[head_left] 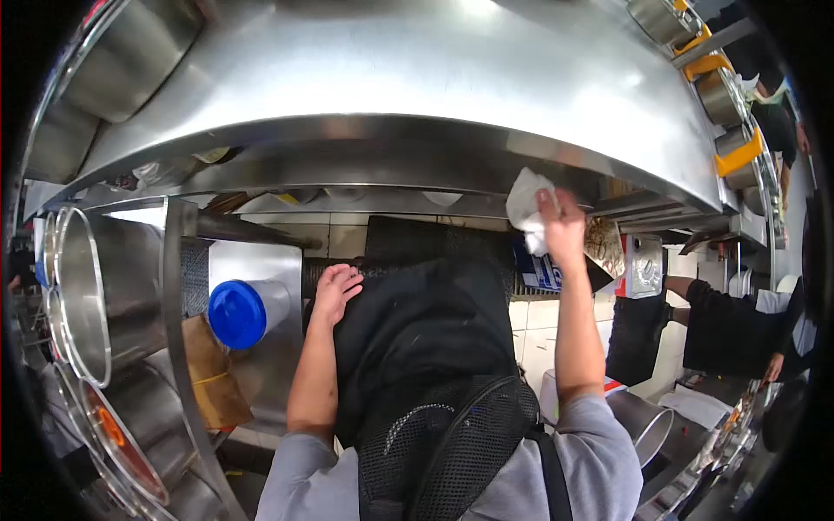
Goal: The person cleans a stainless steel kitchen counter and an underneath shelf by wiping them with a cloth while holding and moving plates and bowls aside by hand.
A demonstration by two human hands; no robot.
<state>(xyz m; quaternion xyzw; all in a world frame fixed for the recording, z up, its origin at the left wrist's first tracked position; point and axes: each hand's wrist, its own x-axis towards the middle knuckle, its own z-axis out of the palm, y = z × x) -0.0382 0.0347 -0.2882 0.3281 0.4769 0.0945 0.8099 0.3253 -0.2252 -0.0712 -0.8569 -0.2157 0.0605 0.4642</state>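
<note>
My right hand (563, 224) is closed round a crumpled white cloth (527, 207), close to the front edge of the steel counter (417, 61). Its fingers press into the cloth, part of which hangs below them. My left hand (335, 293) holds nothing, its fingers apart and slightly bent, over the dark floor mat beside my black apron (417, 313). Nearest to that hand, on its left, is a white tub with a blue lid (237, 314) on a steel shelf.
Large steel pots (126, 278) stand at the left, with a brown paper sack (213, 373) near them. Pans with orange handles (738, 152) line the upper right. Another person in dark clothes (738, 334) is at the right. A steel pot (643, 421) stands behind my right arm.
</note>
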